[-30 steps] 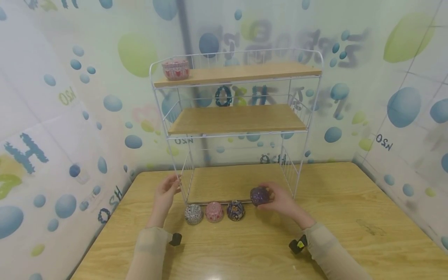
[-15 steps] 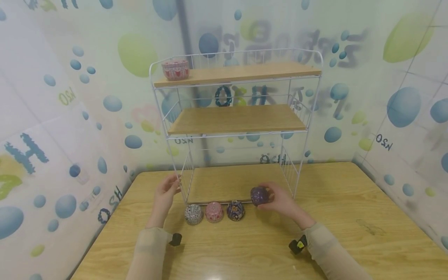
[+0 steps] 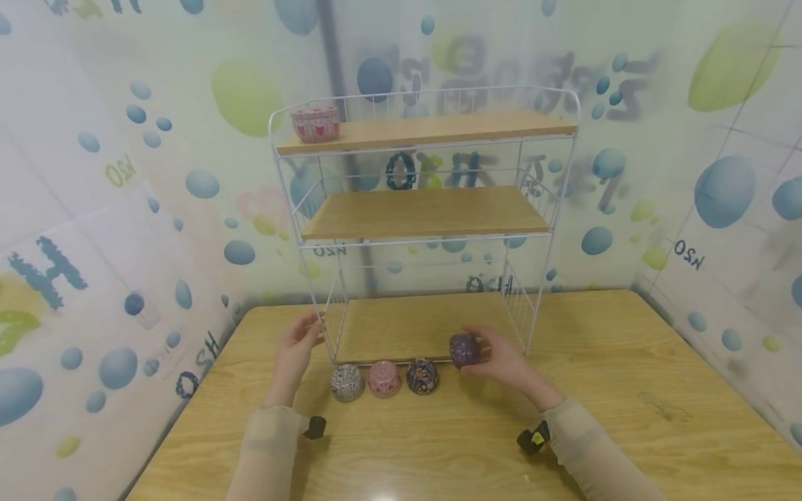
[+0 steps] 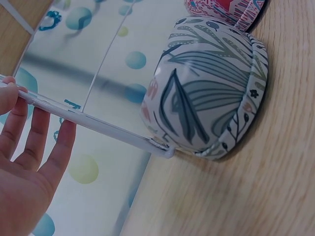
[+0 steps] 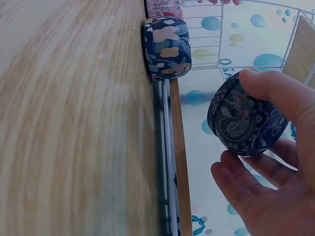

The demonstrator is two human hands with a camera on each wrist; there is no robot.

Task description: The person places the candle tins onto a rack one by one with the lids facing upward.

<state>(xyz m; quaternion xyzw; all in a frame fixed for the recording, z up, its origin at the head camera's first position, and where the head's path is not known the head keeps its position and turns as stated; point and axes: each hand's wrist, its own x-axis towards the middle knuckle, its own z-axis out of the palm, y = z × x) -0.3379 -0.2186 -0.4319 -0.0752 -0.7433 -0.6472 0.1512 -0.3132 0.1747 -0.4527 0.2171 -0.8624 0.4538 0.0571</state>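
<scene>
My right hand (image 3: pixel 501 358) holds a small round tin (image 3: pixel 464 351) with a dark purple paisley pattern, raised in front of the bottom shelf. In the right wrist view the thumb lies on one side of this tin (image 5: pixel 243 118), with fingers under the other. My left hand (image 3: pixel 297 348) pinches the left front post (image 4: pixel 108 128) of a white wire shelf rack (image 3: pixel 426 240). Along the rack's front foot stand a white leaf-print tin (image 3: pixel 347 383), a pink tin (image 3: pixel 383 378) and a dark blue floral tin (image 3: pixel 422 376), domed bottoms up.
A pink tin with red hearts (image 3: pixel 316 126) stands at the left end of the top shelf (image 3: pixel 438 129). The middle shelf (image 3: pixel 426 212) and bottom shelf (image 3: pixel 401 327) are wood-coloured. A patterned wall (image 3: pixel 207 139) closes in behind the wooden table (image 3: pixel 614 390).
The purple tin turns very slightly in my right hand. My left hand stays on the post, and the other tins keep their places.
</scene>
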